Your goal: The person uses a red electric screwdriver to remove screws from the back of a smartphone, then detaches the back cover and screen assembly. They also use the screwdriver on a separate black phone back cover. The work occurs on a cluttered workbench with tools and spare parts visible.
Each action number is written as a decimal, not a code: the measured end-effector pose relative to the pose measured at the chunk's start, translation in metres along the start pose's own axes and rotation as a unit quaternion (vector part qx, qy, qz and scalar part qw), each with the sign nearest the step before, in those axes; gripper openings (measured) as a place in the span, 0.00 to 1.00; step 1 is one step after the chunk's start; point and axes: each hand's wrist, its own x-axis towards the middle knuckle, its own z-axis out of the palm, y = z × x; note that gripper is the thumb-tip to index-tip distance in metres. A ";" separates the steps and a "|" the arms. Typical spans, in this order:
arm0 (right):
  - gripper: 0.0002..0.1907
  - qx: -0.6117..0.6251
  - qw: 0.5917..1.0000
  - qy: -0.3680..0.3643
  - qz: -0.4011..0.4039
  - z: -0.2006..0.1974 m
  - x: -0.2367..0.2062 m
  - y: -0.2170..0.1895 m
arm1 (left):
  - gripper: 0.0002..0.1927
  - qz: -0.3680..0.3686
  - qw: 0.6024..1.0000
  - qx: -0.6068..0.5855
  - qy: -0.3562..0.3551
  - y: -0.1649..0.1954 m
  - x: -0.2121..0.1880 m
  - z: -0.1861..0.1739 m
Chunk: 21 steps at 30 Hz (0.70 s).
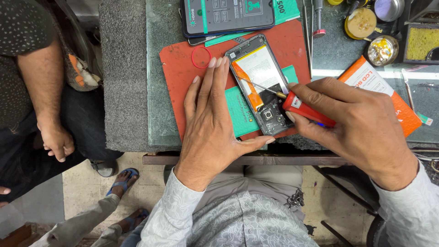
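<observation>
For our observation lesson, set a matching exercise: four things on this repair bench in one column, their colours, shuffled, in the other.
Things:
1. screwdriver handle
2. work mat
3. ribbon cable in the opened phone
4. sponge at top right

Colours:
a. yellow-green
b. orange
c. bright red
d. dull brick red

Pairs: 1-c, 2-d, 3-b, 4-a

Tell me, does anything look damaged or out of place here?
Only the phone stands out: its back is off, showing the battery and an orange ribbon. The left hand steadies it; the right hand holds a red screwdriver.
</observation>
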 end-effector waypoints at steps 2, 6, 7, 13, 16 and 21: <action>0.22 0.000 1.000 0.002 -0.002 -0.001 -0.002 0.000 | 0.74 0.001 1.000 0.001 0.000 0.000 0.000 0.000; 0.22 0.004 1.000 -0.011 0.012 -0.002 -0.009 0.000 | 0.74 -0.002 1.000 0.001 -0.004 0.000 -0.001 0.002; 0.22 0.004 1.000 -0.019 0.020 -0.002 -0.010 0.000 | 0.74 -0.001 1.000 0.003 -0.004 0.000 -0.002 0.003; 0.23 0.010 0.999 -0.025 0.041 -0.001 -0.018 0.001 | 0.74 0.003 1.000 0.005 -0.001 0.000 -0.002 0.003; 0.24 0.012 0.999 -0.021 0.040 -0.001 -0.020 0.001 | 0.74 0.002 1.000 0.003 0.000 0.000 -0.002 0.003; 0.25 0.005 0.999 -0.029 0.041 -0.002 -0.024 0.000 | 0.74 -0.002 1.000 0.004 0.000 0.001 -0.004 0.004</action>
